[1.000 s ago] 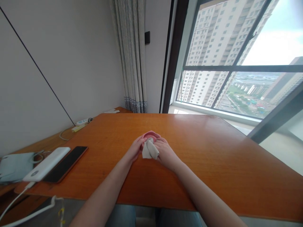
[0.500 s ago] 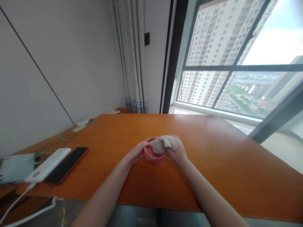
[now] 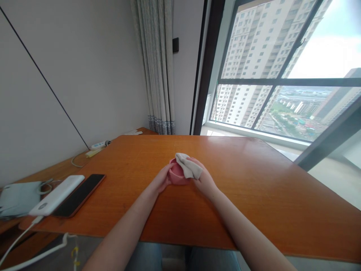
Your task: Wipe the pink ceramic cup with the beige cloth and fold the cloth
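Observation:
A small pink bowl (image 3: pixel 178 180) is between my hands above the middle of the wooden table; whether its base touches the tabletop I cannot tell. My left hand (image 3: pixel 163 179) is closed on the bowl's left side, thumb near the rim. A light grey cloth (image 3: pixel 189 166) drapes across the right part of the bowl and covers some of its opening. My right hand (image 3: pixel 203 181) grips this cloth at the bowl's right side, with several fingers partly hidden under the fabric.
On the table's left lie a dark phone (image 3: pixel 80 195) and a white power bank (image 3: pixel 58 195) with a cable plugged in. Beyond them are a pale pouch (image 3: pixel 19 199) and a power strip (image 3: pixel 98 145). A window (image 3: pixel 282 81) fills the right side, beside a curtain (image 3: pixel 158 75).
The cloth has shifted from a bunched heap to a flatter drape over the bowl's right rim. Both hands and the bowl have moved slightly left and away from me.

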